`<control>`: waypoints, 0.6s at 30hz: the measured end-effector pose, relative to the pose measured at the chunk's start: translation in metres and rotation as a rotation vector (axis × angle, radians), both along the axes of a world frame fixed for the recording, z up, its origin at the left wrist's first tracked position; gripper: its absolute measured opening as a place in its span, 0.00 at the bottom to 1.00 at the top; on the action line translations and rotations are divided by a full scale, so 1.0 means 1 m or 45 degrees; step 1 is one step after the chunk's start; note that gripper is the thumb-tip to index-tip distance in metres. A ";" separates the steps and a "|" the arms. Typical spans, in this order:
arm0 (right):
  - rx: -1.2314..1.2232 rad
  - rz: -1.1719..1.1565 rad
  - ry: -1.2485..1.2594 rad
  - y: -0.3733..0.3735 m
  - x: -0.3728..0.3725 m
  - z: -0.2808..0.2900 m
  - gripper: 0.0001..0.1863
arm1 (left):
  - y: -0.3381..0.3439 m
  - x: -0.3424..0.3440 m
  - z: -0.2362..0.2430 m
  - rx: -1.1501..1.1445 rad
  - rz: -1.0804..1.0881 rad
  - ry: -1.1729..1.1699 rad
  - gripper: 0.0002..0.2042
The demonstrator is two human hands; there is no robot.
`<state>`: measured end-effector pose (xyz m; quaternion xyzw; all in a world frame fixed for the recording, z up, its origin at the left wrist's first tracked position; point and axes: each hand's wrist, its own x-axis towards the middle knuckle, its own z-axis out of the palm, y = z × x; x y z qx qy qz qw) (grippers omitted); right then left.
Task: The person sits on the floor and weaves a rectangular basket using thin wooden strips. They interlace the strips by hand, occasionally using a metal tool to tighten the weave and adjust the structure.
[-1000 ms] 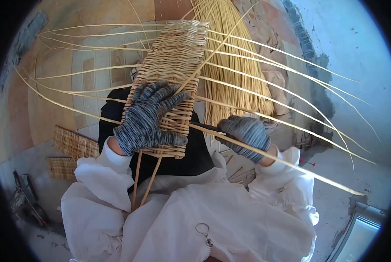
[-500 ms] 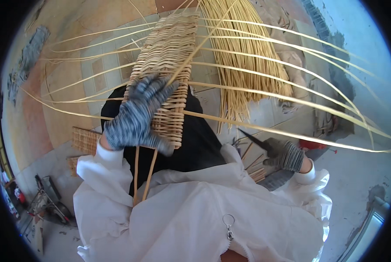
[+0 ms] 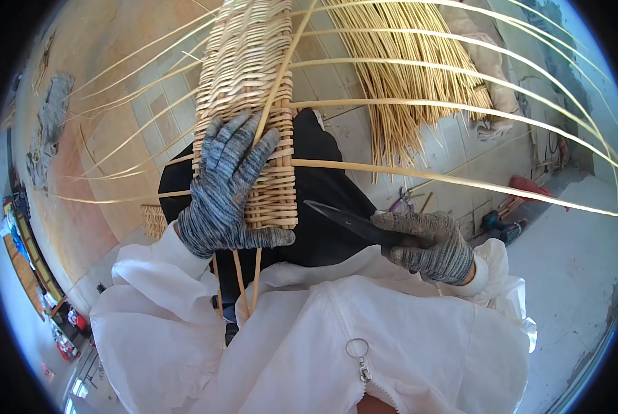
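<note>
A long woven wicker panel (image 3: 247, 62) lies across my dark-clad lap, with thin canes sticking out from both sides and its near end. My left hand (image 3: 229, 186), in a grey striped knit glove, grips the panel near that end. Its fingers lie over the weave and the thumb runs along the end edge. One loose cane strand (image 3: 279, 79) slants up the panel from between its fingers. To the right, my gloved right hand (image 3: 440, 252) is closed around a dark knife (image 3: 340, 219). The pointed blade aims left toward the panel, apart from it; the fingers hide most of the handle.
A thick bundle of pale canes (image 3: 419, 83) lies on the tiles ahead. Long side canes (image 3: 461, 107) arch far right. Purple-handled pliers (image 3: 402, 201) and a power drill (image 3: 504, 226) rest on the floor at right. Another woven piece (image 3: 154, 219) shows at left.
My right hand has brought the knife left and closer to the panel. My left hand keeps its hold near the panel's end. The whole view has shifted.
</note>
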<state>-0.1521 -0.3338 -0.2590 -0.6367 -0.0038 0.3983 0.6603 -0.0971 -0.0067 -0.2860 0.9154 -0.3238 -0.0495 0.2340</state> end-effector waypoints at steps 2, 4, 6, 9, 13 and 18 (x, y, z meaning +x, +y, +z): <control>-0.010 0.064 -0.133 0.000 -0.003 -0.006 0.25 | -0.002 -0.001 -0.002 -0.029 0.009 -0.002 0.58; 0.024 0.055 0.039 0.000 -0.004 -0.009 0.25 | -0.002 -0.001 -0.001 -0.082 0.032 0.013 0.58; 0.036 0.061 0.083 0.002 -0.003 -0.009 0.25 | -0.003 0.000 0.000 -0.076 0.020 -0.001 0.57; 0.068 0.052 -0.046 0.006 0.001 -0.007 0.25 | -0.004 0.001 0.002 -0.078 0.027 0.009 0.57; 0.045 0.028 0.120 0.008 0.004 -0.005 0.24 | -0.004 0.001 0.002 -0.079 0.039 0.025 0.56; -0.158 0.109 0.232 0.010 0.012 0.004 0.22 | -0.002 0.001 0.000 -0.121 0.046 0.032 0.55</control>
